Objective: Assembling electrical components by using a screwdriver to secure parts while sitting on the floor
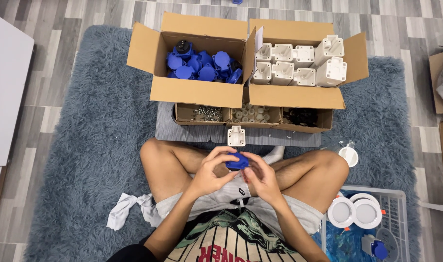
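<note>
Grip: both my hands are closing around one blue cap, right over my crossed legs.
Left hand: I'm curling my fingers over the cap's left side and top, thumb tucking in beneath it.
Right hand: I'm pinching at the cap's right edge with my fingertips; I can't tell whether something small is sitting between them.
Cap position: it's sitting between the two hands, mostly covered, only its top and middle showing, lifted just above my lap.
White housing: it's lying alone on the grey board just beyond my hands, not touching them.
Small trays: three low cardboard trays are lining the board, with metal screws on the left, small white pieces in the middle and dark pieces on the right.
Left box: it's standing open behind the trays, holding a heap of blue caps like the one I'm gripping.
Right box: it's standing open beside the first one, touching it, packed with white housings in rows, two of them standing taller at the right.
Basket: a white wire basket is sitting by my right knee, holding round white discs and a blue-capped piece.
Rug: I'm sitting on a shaggy grey-blue rug, with a crumpled white cloth lying by my left hip.
</note>
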